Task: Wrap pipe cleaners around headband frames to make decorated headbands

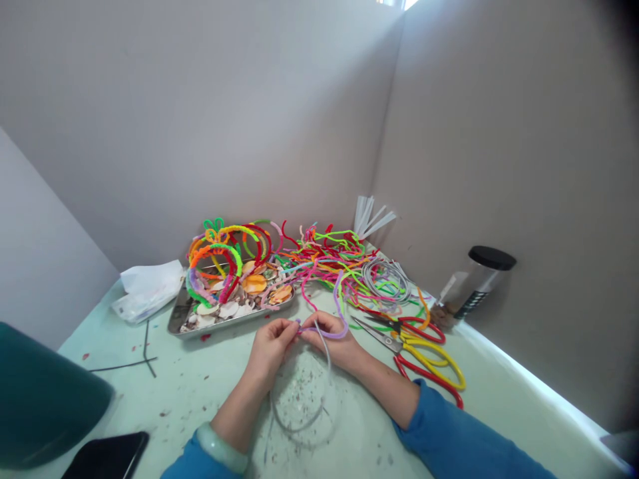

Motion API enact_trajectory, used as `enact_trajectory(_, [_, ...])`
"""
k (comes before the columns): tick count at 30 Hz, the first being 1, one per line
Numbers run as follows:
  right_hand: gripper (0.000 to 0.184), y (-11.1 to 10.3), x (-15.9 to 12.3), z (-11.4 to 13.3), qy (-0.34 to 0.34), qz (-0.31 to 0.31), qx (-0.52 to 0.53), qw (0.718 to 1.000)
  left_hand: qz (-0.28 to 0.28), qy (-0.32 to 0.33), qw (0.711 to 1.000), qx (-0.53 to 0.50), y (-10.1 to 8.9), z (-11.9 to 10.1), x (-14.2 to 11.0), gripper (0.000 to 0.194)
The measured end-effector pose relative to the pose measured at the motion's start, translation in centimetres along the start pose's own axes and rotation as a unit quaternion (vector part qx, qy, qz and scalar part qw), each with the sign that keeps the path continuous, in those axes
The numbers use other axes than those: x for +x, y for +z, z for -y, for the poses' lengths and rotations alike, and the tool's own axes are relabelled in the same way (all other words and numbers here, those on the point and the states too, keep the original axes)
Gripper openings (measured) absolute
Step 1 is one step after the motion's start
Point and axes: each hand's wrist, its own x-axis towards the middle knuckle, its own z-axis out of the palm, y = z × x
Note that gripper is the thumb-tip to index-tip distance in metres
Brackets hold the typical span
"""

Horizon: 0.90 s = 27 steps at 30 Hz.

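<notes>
My left hand (271,346) pinches thumb to finger near the middle of the table, at the end of a purple pipe cleaner (341,299). Close against it, my right hand (333,340) is also closed in a pinch on the same pipe cleaner. Its free length loops up over the right fingers. A grey wire hoop (294,430) hangs below both hands, its upper part passing in front of my right hand. Exactly where the wire sits between the fingertips is hidden.
A metal tray (234,326) carries shells and colourful wrapped hoops (239,256). Behind lie a pipe cleaner pile (329,256) and a wire coil (384,283). Scissors (429,356) rest right, near a black-lidded jar (474,286). A green container (44,399) and phone (107,456) stand left.
</notes>
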Motion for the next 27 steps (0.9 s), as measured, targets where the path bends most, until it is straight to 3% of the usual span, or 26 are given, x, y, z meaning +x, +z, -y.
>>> enact_trajectory(10, [0.017, 0.1, -0.1, -0.9, -0.013, -0.005, -0.002, 1.0, 0.036, 0.009, 0.999, 0.012, 0.1, -0.3, -0.2, 0.038])
enact_trajectory(19, [0.009, -0.4, -0.1, 0.5, -0.109, -0.02, -0.081, 0.991, 0.063, 0.027, 0.994, 0.083, 0.1, 0.5, 0.4, 0.031])
enact_trajectory(27, [0.012, -0.2, 0.0, -0.5, -0.041, -0.019, -0.036, 0.998, 0.093, 0.06, 0.983, 0.146, 0.0, 0.1, -0.2, 0.024])
